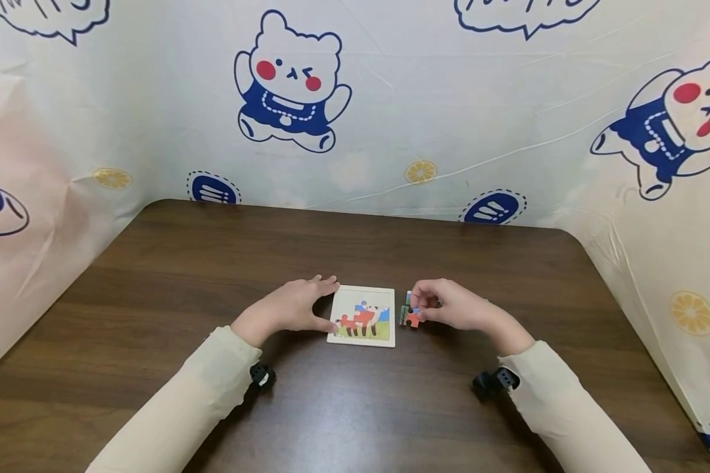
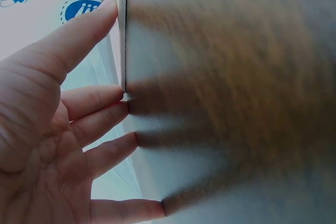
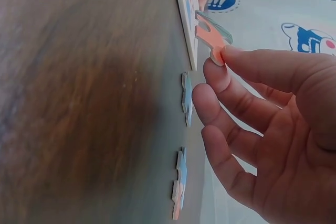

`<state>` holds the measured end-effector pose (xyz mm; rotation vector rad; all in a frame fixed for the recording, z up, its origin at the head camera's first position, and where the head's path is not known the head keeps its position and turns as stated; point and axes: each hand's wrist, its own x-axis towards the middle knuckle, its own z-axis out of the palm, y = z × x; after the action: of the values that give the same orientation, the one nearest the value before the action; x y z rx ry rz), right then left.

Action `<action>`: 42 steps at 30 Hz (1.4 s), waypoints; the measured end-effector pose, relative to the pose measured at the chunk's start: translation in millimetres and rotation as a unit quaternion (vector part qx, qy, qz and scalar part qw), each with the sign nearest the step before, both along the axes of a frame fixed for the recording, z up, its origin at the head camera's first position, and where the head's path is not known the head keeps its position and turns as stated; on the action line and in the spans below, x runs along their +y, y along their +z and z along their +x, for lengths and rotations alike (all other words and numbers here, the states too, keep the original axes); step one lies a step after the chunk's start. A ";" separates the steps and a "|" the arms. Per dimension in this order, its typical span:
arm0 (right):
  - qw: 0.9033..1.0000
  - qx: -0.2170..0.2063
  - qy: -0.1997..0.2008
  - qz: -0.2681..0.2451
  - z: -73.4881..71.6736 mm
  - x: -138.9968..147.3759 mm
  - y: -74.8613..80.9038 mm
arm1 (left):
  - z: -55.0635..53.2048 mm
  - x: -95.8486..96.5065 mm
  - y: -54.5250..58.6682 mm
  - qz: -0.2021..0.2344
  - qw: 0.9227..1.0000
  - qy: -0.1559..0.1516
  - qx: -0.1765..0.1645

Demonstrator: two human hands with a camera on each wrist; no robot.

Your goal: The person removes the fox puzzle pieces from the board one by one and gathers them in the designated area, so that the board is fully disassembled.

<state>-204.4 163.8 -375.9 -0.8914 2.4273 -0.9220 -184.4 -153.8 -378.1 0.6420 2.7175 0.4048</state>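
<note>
A square picture puzzle board [image 1: 363,344] with a pale frame lies on the table, partly filled with a red-orange animal on grass. My left hand [image 1: 292,305] is at its left side, thumb on the lower left corner. In the left wrist view the fingers [image 2: 105,153] are nearly straight, their tips on the table beside the board. Right of the board, my right hand [image 1: 452,305] pinches an orange and green puzzle piece [image 3: 211,37] between thumb and index finger, raised off the table. The other right fingers curl loosely.
Under and beside the right hand, loose puzzle pieces [image 3: 187,94] lie on the brown wooden table [image 1: 355,420]. A patterned cloth [image 1: 378,98] with cartoon bears hangs behind the table and along both sides.
</note>
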 end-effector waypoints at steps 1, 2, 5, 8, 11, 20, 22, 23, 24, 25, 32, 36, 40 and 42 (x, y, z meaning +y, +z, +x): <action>1.000 -0.002 0.001 0.000 0.1 0.8 -0.3 | 0.1 0.1 0.0 0.001 1.000 0.000 0.000; 1.000 -0.003 0.004 0.000 0.0 1.6 -1.1 | 0.1 0.0 -0.2 0.001 1.000 -0.001 0.000; 1.000 -0.007 0.007 0.002 0.0 4.3 -3.2 | 0.4 0.0 -0.1 0.003 1.000 0.002 -0.001; 1.000 -0.007 0.010 0.005 -0.9 6.5 -6.6 | -0.3 0.0 0.0 0.002 1.000 0.000 0.002; 1.000 -0.006 0.009 0.008 -2.0 7.6 -9.1 | -1.5 -0.1 -0.2 -0.001 1.000 -0.003 0.004; 1.000 0.007 -0.008 0.027 -2.4 7.1 -10.6 | -1.6 0.1 -2.1 -0.002 1.000 0.000 0.001; 0.999 0.008 -0.010 0.029 -2.1 7.4 -10.8 | -1.2 -0.1 -1.9 -0.002 1.000 0.000 0.000; 0.999 0.008 -0.012 0.031 -2.0 7.8 -10.8 | -1.1 -0.1 -1.8 -0.002 1.000 0.000 0.000; 0.999 0.009 -0.013 0.032 -1.9 8.2 -10.7 | -1.0 -0.2 -1.8 -0.001 1.000 0.000 0.001; 0.999 0.011 -0.014 0.034 -1.8 8.6 -10.7 | -0.9 -0.3 -1.9 -0.001 1.000 0.000 0.001; 0.999 0.017 -0.025 0.041 -1.5 9.5 -9.6 | -0.4 -0.8 -2.1 -0.002 1.000 0.000 0.001; 0.999 0.017 -0.023 0.030 -1.7 3.3 -7.1 | -0.1 -1.1 -2.0 -0.002 1.000 0.000 0.001; 0.999 0.019 -0.018 0.028 -2.9 -9.0 -4.4 | 0.3 -0.9 -1.4 0.001 1.000 0.001 0.001; 0.999 0.022 -0.016 0.031 -3.8 -16.8 -3.3 | 0.5 -0.7 -1.1 0.001 1.000 0.002 0.001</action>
<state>-208.2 147.0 -379.1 -0.8626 2.4994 -0.8421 -183.9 -154.5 -379.2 0.6391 2.7205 0.4091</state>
